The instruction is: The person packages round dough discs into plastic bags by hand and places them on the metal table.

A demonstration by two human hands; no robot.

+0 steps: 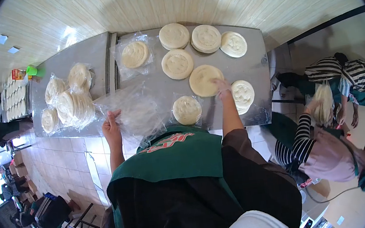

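At the metal table, the left hand is pinching the near-left edge of some clear plastic, thumb and forefinger closing on it; whether this is one bag or several, I cannot tell. The right hand is resting its fingers at the right edge of a round flatbread; the fingers are blurring, so I cannot tell whether they are gripping or only touching. This flatbread is lying flat near the middle of the table, just to the left of the right hand and a little beyond it. Being round, it is showing no clear long axis. The right hand is plainly the nearer; the left is standing well apart, with the plastic spreading rightward from it into the space between the hands and stopping short of the flatbread. A wrapped flatbread is lying between the plastic and the right forearm, nearer the body. A loose flatbread is lying just right of the right hand, and wrapped stacks are standing left of the left hand.
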